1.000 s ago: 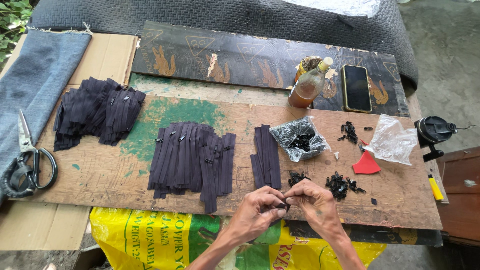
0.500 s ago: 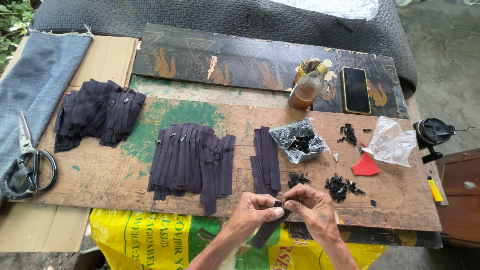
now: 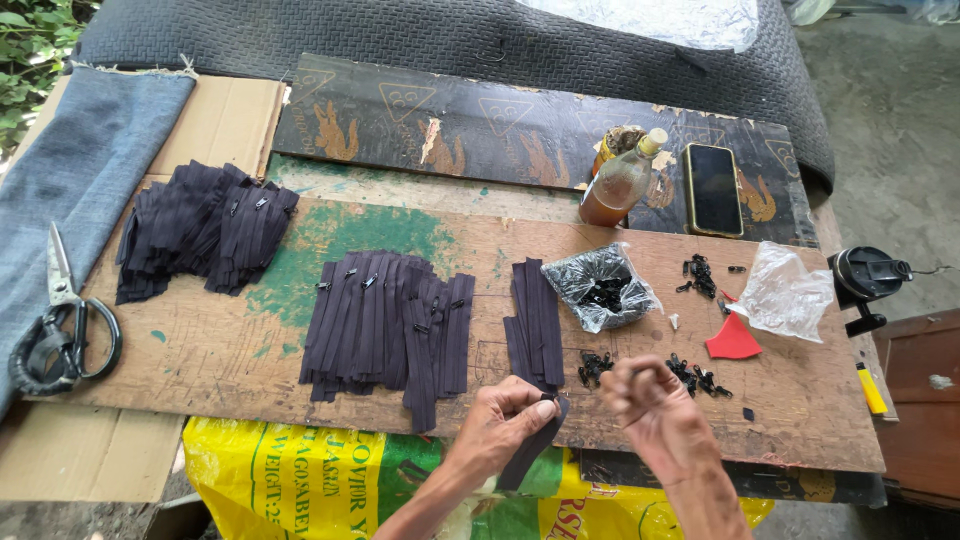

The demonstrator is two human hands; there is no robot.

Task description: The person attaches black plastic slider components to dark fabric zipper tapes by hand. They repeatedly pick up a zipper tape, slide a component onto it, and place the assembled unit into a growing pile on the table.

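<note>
Lower centre of frame: left hand [image 3: 508,418] pinches one dark zipper strip [image 3: 528,452] between thumb and fingers, the strip hanging down over the near edge of the wooden board [image 3: 800,420] on the table. Right hand [image 3: 648,408], just beside it, is loosely curled with fingertips together; whether it holds a slider cannot be told. Small black sliders [image 3: 700,378] lie scattered just above the right hand; stacked zipper strips [image 3: 385,325] sit mid-frame, scissors [image 3: 60,335] at far left.
</note>
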